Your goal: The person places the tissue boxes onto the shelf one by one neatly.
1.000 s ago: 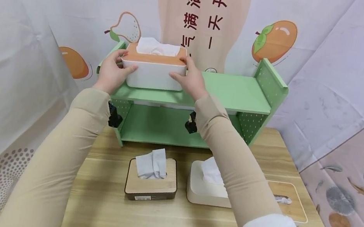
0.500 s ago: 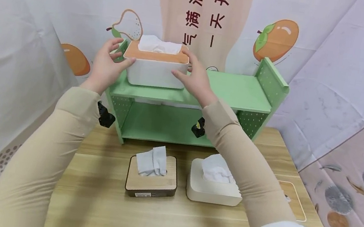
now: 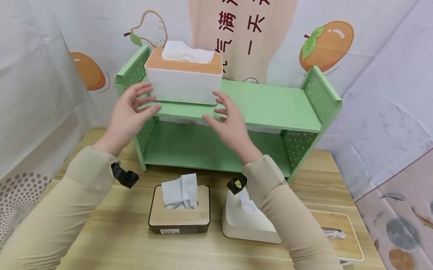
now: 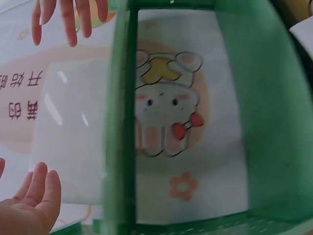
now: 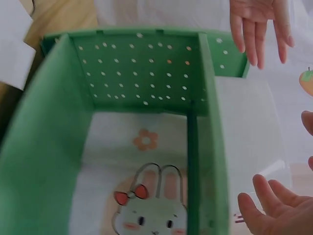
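Note:
A white tissue box [image 3: 183,86] with an orange-brown wooden lid and a white tissue poking out stands at the left end of the green shelf's [image 3: 273,106] upper board. My left hand [image 3: 128,110] hovers in front of the box's lower left corner, fingers spread and loosely bent. Opposite it, my right hand [image 3: 230,123] is held at the lower right corner, thumb and fingers apart. Neither hand grips anything. In the left wrist view the box's plain white front [image 4: 68,137] lies between the hands; the right wrist view shows it beside the shelf edge.
On the wooden table [image 3: 164,262] before the shelf sit a dark tissue box with a pale wood lid [image 3: 181,216] and a cream tissue box [image 3: 248,228]. A wood-topped box [image 3: 343,224] lies farther right, partly behind the right sleeve. The lower shelf board [image 3: 197,151] has raised side panels.
Both hands have let go of the white tissue box and drawn down and toward me, off its sides. The box stays on the upper board.

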### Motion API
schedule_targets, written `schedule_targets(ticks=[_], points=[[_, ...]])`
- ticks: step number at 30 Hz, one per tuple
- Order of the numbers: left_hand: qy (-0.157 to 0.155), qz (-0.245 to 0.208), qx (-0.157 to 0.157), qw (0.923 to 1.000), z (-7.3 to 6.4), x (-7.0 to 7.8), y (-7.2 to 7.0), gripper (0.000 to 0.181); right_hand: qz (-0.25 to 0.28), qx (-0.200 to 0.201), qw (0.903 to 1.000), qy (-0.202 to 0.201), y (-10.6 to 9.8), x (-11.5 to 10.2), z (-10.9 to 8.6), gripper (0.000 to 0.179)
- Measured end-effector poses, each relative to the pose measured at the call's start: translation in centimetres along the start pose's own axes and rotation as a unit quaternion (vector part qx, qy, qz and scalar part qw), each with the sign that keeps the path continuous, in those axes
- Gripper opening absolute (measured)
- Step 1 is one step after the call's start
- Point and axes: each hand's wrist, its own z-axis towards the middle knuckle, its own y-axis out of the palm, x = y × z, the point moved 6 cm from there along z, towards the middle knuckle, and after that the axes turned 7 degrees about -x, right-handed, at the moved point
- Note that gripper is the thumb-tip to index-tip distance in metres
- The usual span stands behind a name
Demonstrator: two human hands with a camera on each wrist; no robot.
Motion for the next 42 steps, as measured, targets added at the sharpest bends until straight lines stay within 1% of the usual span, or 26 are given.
schedule_targets(ticks=[6,9,12,18,21,26,28,31,34,38,41,42], points=[[-0.011,-0.020,-0.024,0.9995,-1.9,-2.7,1.8,0.056,0.020,-0.015,0.9997,0.004,2.0,2.0,-2.1,0.060],[-0.016,-0.031,-0.034,0.9988,-2.8,-3.9,2.7,0.054,0.041,-0.020,0.9987,0.022,2.9,3.3,-3.3,0.058],[-0.025,-0.032,-0.046,0.9981,-3.7,-5.0,3.6,0.053,0.060,-0.028,0.9970,0.040,3.8,4.5,-4.3,0.054],[-0.051,-0.037,-0.067,0.9957,-5.2,-7.3,5.2,0.050,0.073,-0.029,0.9937,0.080,5.4,6.6,-6.0,0.049],[-0.061,-0.039,-0.072,0.9948,-5.8,-8.0,5.6,0.050,0.083,-0.030,0.9919,0.092,6.0,7.2,-6.5,0.049],[-0.067,-0.044,-0.072,0.9941,-6.7,-9.1,5.9,0.050,0.102,-0.035,0.9900,0.090,7.1,8.0,-7.2,0.047],[-0.073,-0.044,-0.074,0.9936,-7.1,-9.7,6.0,0.050,0.108,-0.039,0.9888,0.096,7.7,8.4,-7.5,0.047],[-0.089,-0.048,-0.076,0.9919,-7.9,-10.8,6.1,0.050,0.113,-0.048,0.9855,0.117,8.8,9.0,-8.1,0.049],[-0.108,-0.050,-0.077,0.9900,-8.7,-12.1,6.2,0.052,0.096,-0.061,0.9831,0.144,10.0,9.5,-8.6,0.053],[-0.125,-0.004,-0.084,0.9886,-9.9,-13.9,6.2,0.055,0.059,-0.084,0.9791,0.176,11.4,10.2,-9.3,0.061],[-0.137,0.038,-0.101,0.9848,-10.7,-14.9,6.4,0.058,0.036,-0.093,0.9727,0.209,12.1,11.0,-9.7,0.068],[-0.140,0.045,-0.107,0.9833,-11.0,-15.2,6.4,0.059,0.025,-0.095,0.9705,0.220,12.4,11.3,-9.9,0.070]])
